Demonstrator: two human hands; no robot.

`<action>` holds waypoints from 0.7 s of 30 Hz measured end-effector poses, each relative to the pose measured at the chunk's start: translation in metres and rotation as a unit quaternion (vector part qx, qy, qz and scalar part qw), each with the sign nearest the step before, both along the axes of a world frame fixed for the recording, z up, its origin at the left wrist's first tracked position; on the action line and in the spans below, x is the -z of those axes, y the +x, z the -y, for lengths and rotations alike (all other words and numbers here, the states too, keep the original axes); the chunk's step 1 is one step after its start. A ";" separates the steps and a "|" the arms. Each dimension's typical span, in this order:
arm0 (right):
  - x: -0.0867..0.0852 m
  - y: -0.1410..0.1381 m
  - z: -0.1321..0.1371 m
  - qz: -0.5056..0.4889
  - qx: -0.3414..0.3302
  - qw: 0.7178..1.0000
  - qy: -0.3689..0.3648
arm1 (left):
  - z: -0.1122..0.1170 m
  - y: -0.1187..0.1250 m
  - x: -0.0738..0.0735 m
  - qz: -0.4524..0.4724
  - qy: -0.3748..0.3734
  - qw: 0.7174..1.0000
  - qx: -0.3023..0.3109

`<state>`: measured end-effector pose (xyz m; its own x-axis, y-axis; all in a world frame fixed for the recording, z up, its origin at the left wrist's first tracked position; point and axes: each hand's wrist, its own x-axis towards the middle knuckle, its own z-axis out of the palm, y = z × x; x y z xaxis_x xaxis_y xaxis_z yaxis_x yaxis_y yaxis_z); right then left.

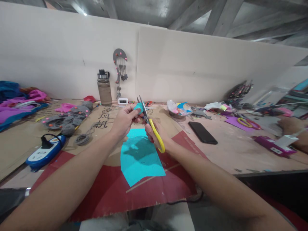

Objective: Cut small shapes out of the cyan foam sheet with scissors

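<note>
My left hand (127, 118) pinches a small turquoise piece (139, 108), which looks like felt, between thumb and fingers. In my right hand (154, 132) is a pair of scissors (157, 133) with yellow handles; the blades are slightly parted and point up and away, right beside the small piece. Below both hands a larger turquoise sheet (141, 157) lies flat, with uneven cut edges and the hands' shadow on it. Under the sheet is red and brown cardboard (108, 189). The fingers of my right hand are partly hidden by the scissor handle.
To the left are a blue power strip (45, 154), a coil of grey cord (81, 139) and grey felt pieces (64, 118). A bottle (104, 88) stands behind. On the right lie a phone (202, 132), a bowl of scraps (178, 110) and a purple power strip (274, 146), near another person's arm.
</note>
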<state>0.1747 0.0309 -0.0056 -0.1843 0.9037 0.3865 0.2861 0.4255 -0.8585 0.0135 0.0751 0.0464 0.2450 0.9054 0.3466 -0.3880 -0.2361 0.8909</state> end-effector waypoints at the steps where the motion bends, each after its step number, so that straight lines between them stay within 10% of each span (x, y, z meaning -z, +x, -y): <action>1: 0.000 0.000 0.000 0.001 -0.011 1.000 0.002 | 0.001 0.000 0.000 -0.003 0.000 1.000 0.000; 21: -0.005 -0.003 0.005 -0.012 0.007 1.000 -0.016 | 0.001 -0.003 -0.003 -0.006 0.007 0.999 -0.035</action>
<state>0.1720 0.0261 -0.0007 -0.1627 0.9178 0.3622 0.2699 0.3945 -0.8783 0.0106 0.0745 0.0491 0.1849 0.9154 0.3575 -0.3587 -0.2758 0.8918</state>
